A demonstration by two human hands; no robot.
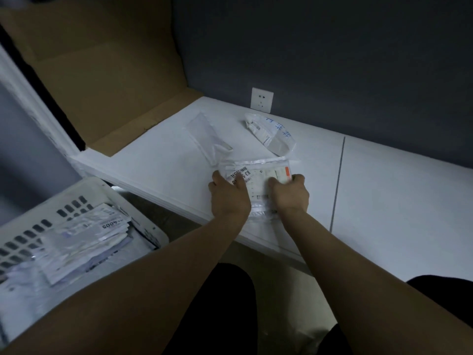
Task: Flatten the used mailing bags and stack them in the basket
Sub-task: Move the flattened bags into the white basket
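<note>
Several flattened bags (84, 237) are lying stacked in the white basket (30, 234) at your far left, below the edge of the table (153, 160), so I judge you are working midway through the job. Moving right, a clear flat bag (207, 131) is waiting on the tabletop, just beyond your left hand (229, 198). That hand is resting on the left part of the labelled bag (256, 175), thumb on the label and fingers at the bag's left edge; I cannot tell whether it is gripping or only pressing. You are flattening this bag now: it is lying on the table near the front edge, directly under and between both hands. A crumpled bag (268, 131) is sitting behind it, near the wall. Your right hand (290, 194) is curling its fingers down onto the labelled bag's right part and seems to be pinching it there. Next, you are probably needing to smooth outward, then carry the bag well left and down to the basket.
</note>
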